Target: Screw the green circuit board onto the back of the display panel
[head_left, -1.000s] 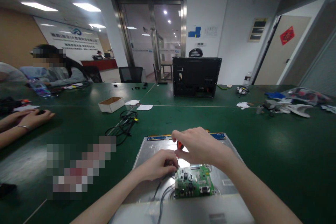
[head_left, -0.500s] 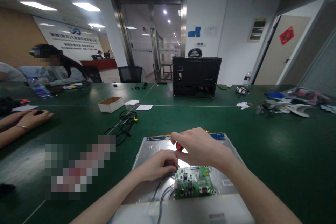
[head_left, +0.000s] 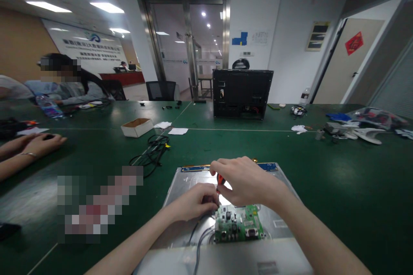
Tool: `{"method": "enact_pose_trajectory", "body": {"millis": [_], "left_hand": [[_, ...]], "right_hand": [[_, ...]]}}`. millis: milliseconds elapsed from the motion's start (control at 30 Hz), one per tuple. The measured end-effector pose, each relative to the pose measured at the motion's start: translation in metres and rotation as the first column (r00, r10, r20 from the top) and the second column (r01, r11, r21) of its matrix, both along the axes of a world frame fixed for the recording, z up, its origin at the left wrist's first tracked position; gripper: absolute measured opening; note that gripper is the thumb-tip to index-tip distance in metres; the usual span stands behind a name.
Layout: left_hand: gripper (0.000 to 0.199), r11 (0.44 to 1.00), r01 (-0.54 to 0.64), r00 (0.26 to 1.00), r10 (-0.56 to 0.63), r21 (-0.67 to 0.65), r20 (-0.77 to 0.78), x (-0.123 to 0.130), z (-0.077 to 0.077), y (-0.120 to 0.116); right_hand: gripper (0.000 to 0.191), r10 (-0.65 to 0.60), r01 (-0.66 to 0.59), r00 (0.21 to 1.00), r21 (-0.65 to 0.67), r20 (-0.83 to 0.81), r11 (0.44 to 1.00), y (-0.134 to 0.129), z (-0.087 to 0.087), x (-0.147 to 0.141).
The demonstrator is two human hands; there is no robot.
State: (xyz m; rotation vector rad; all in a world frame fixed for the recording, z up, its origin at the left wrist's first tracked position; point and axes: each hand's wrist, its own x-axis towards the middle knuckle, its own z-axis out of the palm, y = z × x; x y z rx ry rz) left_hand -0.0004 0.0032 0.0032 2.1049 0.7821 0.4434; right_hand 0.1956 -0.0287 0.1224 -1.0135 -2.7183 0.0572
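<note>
red-handled screwdriver (head_left: 220, 179) is clasped in the right hand (head_left: 243, 179), near the green circuit board (head_left: 239, 221); whether the left hand (head_left: 197, 200) grips anything cannot be told.

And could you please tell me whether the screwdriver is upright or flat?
Roughly upright: the screwdriver points down toward the green circuit board, red handle uppermost in the right hand; its tip is hidden.

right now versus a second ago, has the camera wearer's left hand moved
No: the left hand shows no clear shift against the metal panel, staying by the green circuit board.
</note>
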Motion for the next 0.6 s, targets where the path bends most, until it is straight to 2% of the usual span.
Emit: {"method": "enact_pose_trajectory", "body": {"millis": [600], "left_hand": [[0.008, 1.0, -0.029, 0.999, 0.029, 0.002, -0.04, -0.0001, 0.0046, -0.003]], "right_hand": [[0.017, -0.09, 0.087, 0.995, 0.079, 0.031, 0.993, 0.0087, -0.0077, -0.002]]}}
